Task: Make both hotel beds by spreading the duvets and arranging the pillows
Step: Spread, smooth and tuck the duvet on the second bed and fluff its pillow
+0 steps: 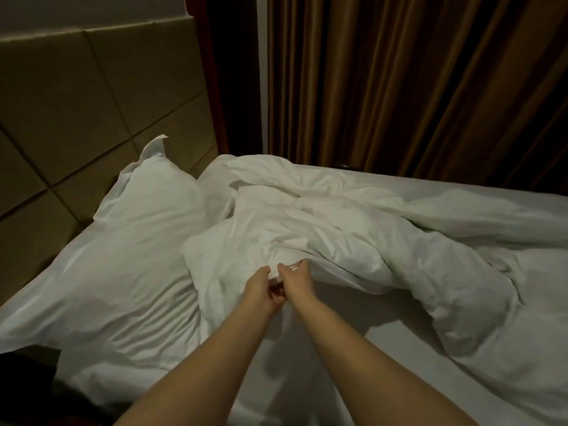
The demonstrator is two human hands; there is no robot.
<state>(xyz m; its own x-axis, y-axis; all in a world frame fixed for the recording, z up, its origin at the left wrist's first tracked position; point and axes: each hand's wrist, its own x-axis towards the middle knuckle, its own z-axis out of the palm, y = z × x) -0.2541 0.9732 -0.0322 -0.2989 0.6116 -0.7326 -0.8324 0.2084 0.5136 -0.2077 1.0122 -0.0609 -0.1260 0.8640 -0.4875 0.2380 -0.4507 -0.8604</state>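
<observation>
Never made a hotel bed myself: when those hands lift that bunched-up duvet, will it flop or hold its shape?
Probably floppy: the duvet lies in soft, crumpled folds. Likely light for its bulk: the left hand and right hand hold its edge with fingers alone.

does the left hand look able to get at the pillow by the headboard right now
Probably yes, once it lets go: the left hand grips the edge of the duvet, and the pillow lies close on its left with nothing between.
</observation>
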